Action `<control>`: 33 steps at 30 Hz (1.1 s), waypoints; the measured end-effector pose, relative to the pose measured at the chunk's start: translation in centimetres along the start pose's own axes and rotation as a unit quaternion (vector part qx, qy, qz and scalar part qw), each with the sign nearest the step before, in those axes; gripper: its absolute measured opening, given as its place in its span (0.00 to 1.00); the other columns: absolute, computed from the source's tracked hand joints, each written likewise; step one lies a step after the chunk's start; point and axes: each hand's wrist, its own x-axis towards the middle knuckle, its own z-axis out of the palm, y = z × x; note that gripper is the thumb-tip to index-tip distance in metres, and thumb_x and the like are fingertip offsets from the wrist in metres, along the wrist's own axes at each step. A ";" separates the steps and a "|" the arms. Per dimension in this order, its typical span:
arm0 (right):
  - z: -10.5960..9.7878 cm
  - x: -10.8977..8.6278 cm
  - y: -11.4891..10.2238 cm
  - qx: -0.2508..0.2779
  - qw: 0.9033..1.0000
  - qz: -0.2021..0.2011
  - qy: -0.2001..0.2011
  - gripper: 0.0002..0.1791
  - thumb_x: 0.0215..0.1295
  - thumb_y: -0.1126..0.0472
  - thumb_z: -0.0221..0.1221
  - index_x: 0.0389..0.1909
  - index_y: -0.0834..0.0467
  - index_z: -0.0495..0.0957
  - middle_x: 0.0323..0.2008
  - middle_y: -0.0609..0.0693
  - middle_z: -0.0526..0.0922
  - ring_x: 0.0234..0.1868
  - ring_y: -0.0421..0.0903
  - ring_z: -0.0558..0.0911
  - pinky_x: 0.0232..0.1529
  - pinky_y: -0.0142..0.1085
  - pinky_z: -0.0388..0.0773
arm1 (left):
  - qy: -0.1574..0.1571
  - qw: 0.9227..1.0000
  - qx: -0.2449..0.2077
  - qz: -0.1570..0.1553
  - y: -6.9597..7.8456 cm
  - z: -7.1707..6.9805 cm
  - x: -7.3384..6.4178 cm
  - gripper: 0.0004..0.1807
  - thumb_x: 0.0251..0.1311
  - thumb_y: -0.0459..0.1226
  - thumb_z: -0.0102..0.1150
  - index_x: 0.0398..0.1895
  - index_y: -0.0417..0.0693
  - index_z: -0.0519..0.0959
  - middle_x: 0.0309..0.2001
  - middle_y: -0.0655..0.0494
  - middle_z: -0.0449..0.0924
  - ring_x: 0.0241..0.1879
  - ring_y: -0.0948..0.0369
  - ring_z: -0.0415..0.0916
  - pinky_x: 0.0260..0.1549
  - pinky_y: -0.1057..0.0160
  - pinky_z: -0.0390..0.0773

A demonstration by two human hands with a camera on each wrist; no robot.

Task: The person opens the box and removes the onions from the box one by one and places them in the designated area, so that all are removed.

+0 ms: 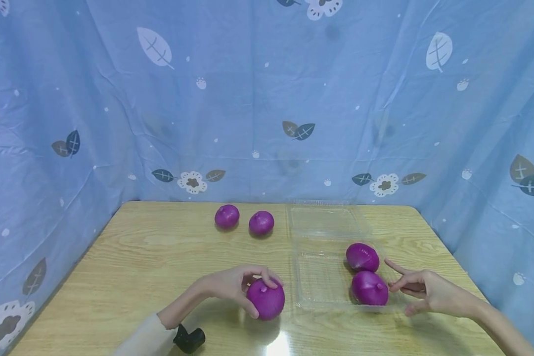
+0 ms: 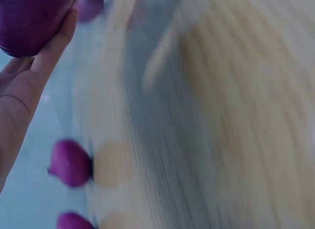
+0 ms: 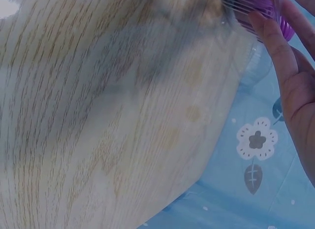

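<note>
My left hand (image 1: 231, 284) grips a purple onion (image 1: 268, 300) from above and the left, thumb on the near side, just left of a clear plastic container (image 1: 320, 302). The same held onion (image 2: 32, 19) fills the upper left corner of the left wrist view. Inside the container's right half lie two more onions, a rear onion (image 1: 362, 257) and a front onion (image 1: 369, 288), touching each other. My right hand (image 1: 436, 294) is at the container's right side, index finger extended; in the right wrist view its fingertips (image 3: 257, 21) touch the clear wall.
Behind the tray, the container's clear lid (image 1: 325, 220) lies folded open. Two loose onions, one on the left (image 1: 227, 216) and one nearer the lid (image 1: 261, 223), sit at the table's back. A black object (image 1: 189, 339) is by my left wrist. Blue patterned cloth (image 1: 249, 99) surrounds the wooden table (image 1: 160, 247).
</note>
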 end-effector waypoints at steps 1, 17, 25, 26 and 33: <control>0.0 0.0 0.0 0.002 1.000 0.000 -0.001 0.22 0.53 0.74 0.64 0.51 0.72 0.75 0.71 0.27 0.51 0.63 0.28 0.64 0.58 0.23 0.67 | 0.008 1.000 -0.010 0.000 -0.2 -0.4 -0.3 0.23 0.47 0.25 0.69 0.45 0.36 0.70 0.63 0.39 0.68 0.61 0.55 0.68 0.52 0.55 0.78; 0.1 0.1 -0.1 0.041 0.999 0.010 -0.016 0.21 0.54 0.75 0.62 0.51 0.73 0.74 0.70 0.24 0.51 0.64 0.26 0.60 0.59 0.23 0.66 | 0.135 0.989 0.044 -0.038 -2.5 -7.8 -6.1 0.25 0.50 0.30 0.68 0.53 0.38 0.73 0.61 0.44 0.70 0.61 0.55 0.67 0.57 0.59 0.73; -0.1 -0.1 -0.3 0.039 0.999 0.004 -0.017 0.21 0.55 0.76 0.61 0.51 0.72 0.74 0.70 0.25 0.51 0.65 0.28 0.62 0.59 0.23 0.66 | 0.195 0.977 0.058 -0.059 -2.8 -12.1 -9.2 0.22 0.52 0.28 0.66 0.51 0.39 0.74 0.57 0.51 0.73 0.54 0.56 0.73 0.51 0.58 0.77; -0.1 -0.1 -0.3 0.042 0.999 0.005 -0.018 0.20 0.55 0.76 0.61 0.51 0.72 0.74 0.70 0.25 0.51 0.65 0.30 0.63 0.60 0.23 0.66 | 0.208 0.974 0.059 -0.064 -2.9 -12.6 -9.6 0.21 0.51 0.28 0.66 0.51 0.39 0.74 0.57 0.52 0.73 0.54 0.56 0.73 0.51 0.59 0.78; 0.2 0.0 -0.2 0.037 0.999 0.008 -0.013 0.20 0.55 0.76 0.62 0.51 0.71 0.74 0.70 0.26 0.51 0.64 0.33 0.67 0.60 0.23 0.66 | 0.315 0.938 0.074 -0.123 -4.2 -15.7 -12.0 0.25 0.53 0.31 0.65 0.56 0.39 0.72 0.54 0.50 0.71 0.49 0.58 0.73 0.45 0.60 0.78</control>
